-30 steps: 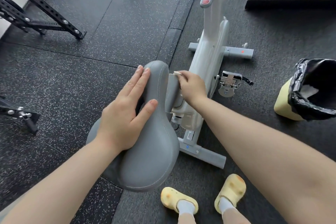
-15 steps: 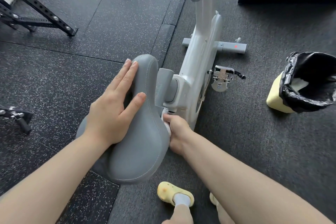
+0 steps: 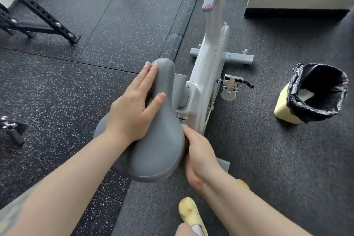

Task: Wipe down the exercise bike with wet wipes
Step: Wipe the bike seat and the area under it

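Observation:
A white exercise bike (image 3: 207, 71) stands on the dark floor, its grey saddle (image 3: 159, 151) closest to me. My left hand (image 3: 132, 109) rests flat on top of the saddle, fingers straight and reaching toward its nose. My right hand (image 3: 201, 159) sits against the saddle's right rear edge, its fingers curled in under the rim. The wet wipe it carried a moment earlier is hidden between hand and saddle.
A yellow bin (image 3: 283, 109) lined with a black bag stands to the right, with white wipes inside. The bike's pedal (image 3: 231, 84) sticks out toward it. A black steel rack (image 3: 38, 15) fills the far left. My yellow slipper (image 3: 191, 214) is below the saddle.
My right hand moved from the seat post down and back along the saddle's right edge to its rear rim. The left hand stayed flat on the saddle.

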Tool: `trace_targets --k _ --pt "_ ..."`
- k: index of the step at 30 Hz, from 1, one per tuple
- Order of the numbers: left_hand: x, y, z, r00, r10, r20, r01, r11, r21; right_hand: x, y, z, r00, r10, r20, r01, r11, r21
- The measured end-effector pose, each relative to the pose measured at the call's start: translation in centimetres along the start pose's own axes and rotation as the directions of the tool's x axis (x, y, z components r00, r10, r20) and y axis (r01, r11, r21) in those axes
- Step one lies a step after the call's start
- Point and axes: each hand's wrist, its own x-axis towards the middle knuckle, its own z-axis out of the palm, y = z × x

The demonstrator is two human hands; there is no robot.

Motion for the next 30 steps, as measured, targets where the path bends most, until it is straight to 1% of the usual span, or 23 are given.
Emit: trace_targets --k 1,4,6,8,11,13,15,17,20,23,24,26,28,29,30 --pt "0.0 0.0 0.0 1.0 0.0 0.004 0.0 1.0 0.004 0.3 -0.2 -0.1 0.999 0.03 0.017 -0.03 0.999 0.016" --pt "0.0 0.1 0.0 1.0 -0.003 0.018 0.003 1.0 0.016 1.6 -0.9 -0.6 0.978 0.204 0.033 -0.206 0.971 0.119" --pt "-0.1 0.1 0.0 1.0 0.001 0.022 -0.001 1.0 0.015 2.6 -0.4 -1.0 0.967 0.241 0.078 -0.252 0.949 0.189" --pt "-0.1 0.0 0.0 1.0 0.009 0.026 -0.009 1.0 0.014 3.4 0.5 -1.2 0.973 0.2 0.113 -0.221 0.949 0.227" --pt "0.0 -0.1 0.1 0.999 0.014 0.035 -0.015 1.0 0.011 4.1 1.7 -1.2 0.99 0.088 0.114 -0.106 0.98 0.168" --pt "0.0 -0.2 0.1 0.999 0.021 0.036 -0.022 1.0 0.006 4.3 2.1 -1.4 0.992 0.059 0.111 -0.079 0.979 0.188" --pt "0.1 -0.2 0.1 0.999 0.027 0.036 -0.027 1.0 0.007 4.8 2.1 -1.7 0.991 0.091 0.101 -0.104 0.985 0.136" --pt "0.1 -0.2 0.1 0.999 0.033 0.035 -0.033 0.999 0.011 5.5 1.5 -1.8 0.988 0.145 0.061 -0.146 0.989 0.009" --pt "0.1 -0.2 0.1 0.999 0.034 0.03 -0.034 0.999 0.013 6.4 0.6 -1.5 0.976 0.216 -0.008 -0.215 0.966 -0.142" --pt "0.2 -0.3 0.2 0.999 0.029 0.022 -0.029 1.0 0.009 6.8 0.3 -1.4 0.969 0.246 -0.027 -0.243 0.925 -0.29" --pt "0.1 -0.2 0.2 0.999 0.03 0.018 -0.03 1.0 0.01 6.8 0.4 -1.4 0.968 0.252 -0.015 -0.244 0.916 -0.318" --pt "0.1 -0.3 0.3 0.999 0.038 0.007 -0.038 0.999 0.01 6.6 0.2 -1.6 0.964 0.264 0.002 -0.251 0.919 -0.305" --pt "0.1 -0.3 0.3 0.999 0.04 0.006 -0.04 0.999 0.009 6.3 -0.8 -2.2 0.973 0.227 -0.047 -0.231 0.933 -0.275" --pt "0.1 -0.3 0.3 0.999 0.039 0.004 -0.039 0.999 0.008 6.3 -1.5 -2.7 0.982 0.165 -0.092 -0.184 0.944 -0.275" --pt "0.1 -0.3 0.3 0.999 0.038 -0.003 -0.038 0.999 0.005 6.6 -2.3 -3.2 0.986 0.063 -0.153 -0.107 0.947 -0.302"
